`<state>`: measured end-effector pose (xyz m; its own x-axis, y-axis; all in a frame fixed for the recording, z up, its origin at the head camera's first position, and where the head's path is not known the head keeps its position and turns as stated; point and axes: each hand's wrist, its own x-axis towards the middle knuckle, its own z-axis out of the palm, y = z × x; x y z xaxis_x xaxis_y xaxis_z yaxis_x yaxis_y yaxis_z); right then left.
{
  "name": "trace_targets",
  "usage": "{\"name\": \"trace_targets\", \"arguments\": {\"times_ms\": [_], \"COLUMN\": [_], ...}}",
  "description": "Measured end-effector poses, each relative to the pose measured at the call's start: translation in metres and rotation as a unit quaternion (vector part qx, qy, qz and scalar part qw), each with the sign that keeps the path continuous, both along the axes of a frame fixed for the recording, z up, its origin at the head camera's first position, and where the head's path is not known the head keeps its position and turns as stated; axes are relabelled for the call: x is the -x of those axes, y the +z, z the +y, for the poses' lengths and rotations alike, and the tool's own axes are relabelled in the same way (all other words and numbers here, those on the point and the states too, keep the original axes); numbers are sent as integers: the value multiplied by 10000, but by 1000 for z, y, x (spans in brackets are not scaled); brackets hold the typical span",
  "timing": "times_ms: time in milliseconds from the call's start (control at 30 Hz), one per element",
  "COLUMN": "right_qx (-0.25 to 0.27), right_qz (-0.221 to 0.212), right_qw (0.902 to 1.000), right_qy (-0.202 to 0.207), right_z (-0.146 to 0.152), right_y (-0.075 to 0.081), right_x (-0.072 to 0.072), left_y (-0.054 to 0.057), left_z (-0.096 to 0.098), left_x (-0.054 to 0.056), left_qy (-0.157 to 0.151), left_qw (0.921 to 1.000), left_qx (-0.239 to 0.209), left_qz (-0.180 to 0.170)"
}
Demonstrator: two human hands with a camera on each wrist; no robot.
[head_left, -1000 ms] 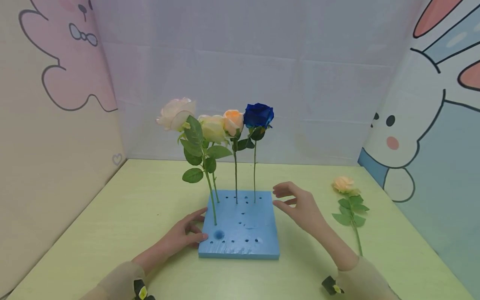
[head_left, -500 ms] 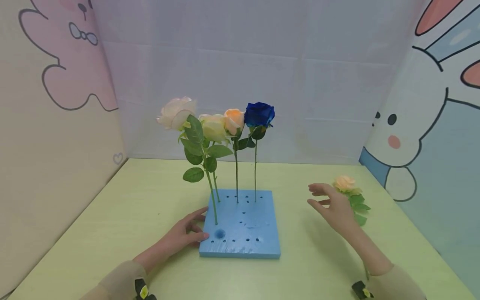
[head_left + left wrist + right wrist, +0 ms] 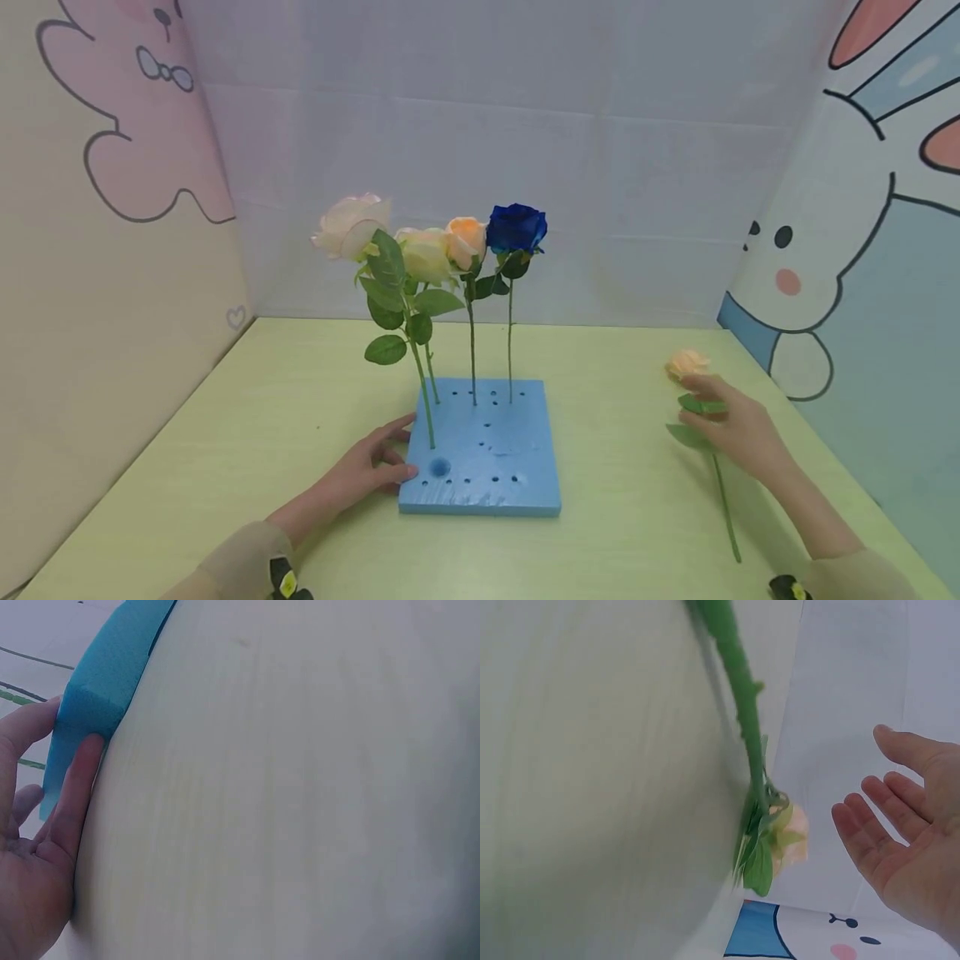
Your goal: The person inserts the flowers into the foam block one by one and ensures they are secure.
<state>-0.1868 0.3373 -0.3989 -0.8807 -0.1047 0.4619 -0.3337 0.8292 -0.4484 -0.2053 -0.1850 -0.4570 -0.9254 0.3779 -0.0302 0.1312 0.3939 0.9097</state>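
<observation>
My left hand point(image 3: 371, 467) rests against the left edge of a blue foam block point(image 3: 517, 454) with several holes. In the left wrist view its fairly straight fingers point(image 3: 81, 776) touch the block's side. Four artificial roses stand in the block: a pinkish-white rose point(image 3: 351, 227), a pale yellow rose point(image 3: 425, 255), a peach rose point(image 3: 467, 242) and a blue rose point(image 3: 517, 228). At the right, my right hand point(image 3: 738, 425) hovers over a peach rose point(image 3: 686, 364) lying on the table. The right wrist view shows its fingers spread apart from the rose's stem point(image 3: 744, 705), holding nothing.
A pale yellow-green table point(image 3: 300, 417) carries everything. Behind it hangs a plain light backdrop point(image 3: 510, 150). Side panels with a pink cartoon figure point(image 3: 161, 133) and a white cartoon rabbit point(image 3: 825, 250) border the table left and right.
My right hand has moved right, from beside the foam block to above the lying peach rose. The left hand and the standing roses stay where they were.
</observation>
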Motion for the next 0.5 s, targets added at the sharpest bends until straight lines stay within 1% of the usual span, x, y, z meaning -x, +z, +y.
{"name": "trace_targets", "arguments": {"times_ms": [67, 233, 400, 500], "right_qx": [-75, -234, -337, -438], "right_qz": [-209, -458, -952, -1175], "right_qw": [9998, 9986, 9948, 9920], "right_qy": [-23, 80, 131, 135], "right_z": [10, 27, 36, 39], "right_y": [-1, -8, -13, -15], "right_x": [-1, -3, -3, -4], "left_y": [0, 0, 0, 0], "left_z": [0, 0, 0, 0], "left_x": [0, 0, 0, 0], "left_qy": [-8, 24, 55, 53], "left_qw": [10000, 10000, 9999, 9999], "left_qx": [-2, 33, 90, 91], "left_qz": [10, 18, 41, 29]}}
